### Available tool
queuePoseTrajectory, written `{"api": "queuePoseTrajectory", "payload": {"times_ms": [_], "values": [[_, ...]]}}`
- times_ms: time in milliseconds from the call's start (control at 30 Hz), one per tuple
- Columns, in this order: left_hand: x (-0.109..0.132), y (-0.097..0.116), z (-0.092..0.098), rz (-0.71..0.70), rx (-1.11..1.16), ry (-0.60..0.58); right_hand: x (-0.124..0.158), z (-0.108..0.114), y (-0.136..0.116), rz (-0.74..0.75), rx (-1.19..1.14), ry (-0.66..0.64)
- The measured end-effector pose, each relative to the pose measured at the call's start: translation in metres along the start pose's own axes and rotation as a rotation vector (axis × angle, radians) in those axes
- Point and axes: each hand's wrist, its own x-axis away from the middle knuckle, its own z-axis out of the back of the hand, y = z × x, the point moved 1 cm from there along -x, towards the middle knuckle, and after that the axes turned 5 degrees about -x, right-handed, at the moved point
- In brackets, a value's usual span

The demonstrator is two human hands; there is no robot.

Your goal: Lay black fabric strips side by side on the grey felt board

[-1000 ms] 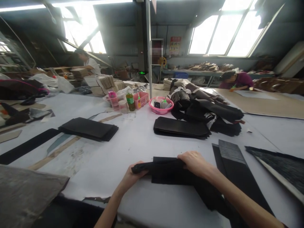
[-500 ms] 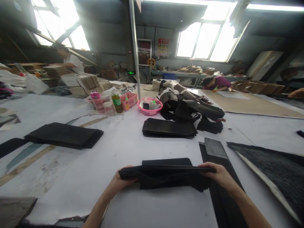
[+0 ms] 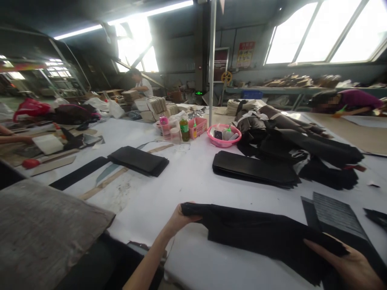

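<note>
Between my two hands hangs a stack of black sheet material (image 3: 256, 231), flexible like leather or fabric, sagging a little above the white table. My left hand (image 3: 183, 217) grips its left end, fingers wrapped around the edge. At its lower right end my right hand (image 3: 344, 257) is closed on it, thumb lying on top. Beyond it lies a neat pile of black pieces (image 3: 255, 168). Another black pile (image 3: 137, 160) rests farther left. Dark strips (image 3: 338, 217) lie flat near my right hand, partly covered by it.
A pink basin (image 3: 223, 139) holds a phone and a bottle; beside it stand a pink box (image 3: 198, 128) and a green-labelled bottle (image 3: 184, 129). Crumpled dark material (image 3: 272, 137) heaps at the right. A grey-brown sheet (image 3: 51, 229) covers the near left. Co-workers sit at the far tables.
My view has turned left, shifting the scene rightward. The held black stack has gone from nearly level to slanting down at the right, its broad face showing more. Both hands keep hold.
</note>
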Motion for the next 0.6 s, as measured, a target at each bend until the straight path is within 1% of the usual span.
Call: {"api": "queuePoseTrajectory", "payload": {"times_ms": [67, 167, 233, 333, 433, 533, 600], "values": [[0.003, -0.004, 0.004, -0.025, 0.006, -0.008, -0.006, -0.001, 0.009, 0.000, -0.001, -0.034], [0.003, -0.011, -0.001, -0.068, 0.021, -0.001, -0.011, -0.006, 0.024, 0.073, 0.004, -0.111], [0.002, -0.014, -0.007, -0.099, 0.034, 0.003, -0.012, -0.009, 0.030, 0.082, -0.003, -0.067], [-0.002, -0.011, -0.014, -0.132, 0.031, -0.041, -0.009, -0.011, 0.035, 0.006, -0.035, 0.045], [-0.004, -0.006, -0.012, -0.154, -0.003, -0.099, -0.009, -0.009, 0.035, -0.039, -0.041, 0.096], [-0.008, -0.005, -0.008, -0.171, -0.030, -0.086, -0.008, -0.008, 0.032, -0.042, -0.050, 0.124], [-0.011, -0.007, -0.010, -0.181, -0.038, -0.061, -0.006, -0.014, 0.027, -0.083, -0.081, 0.122]]}}
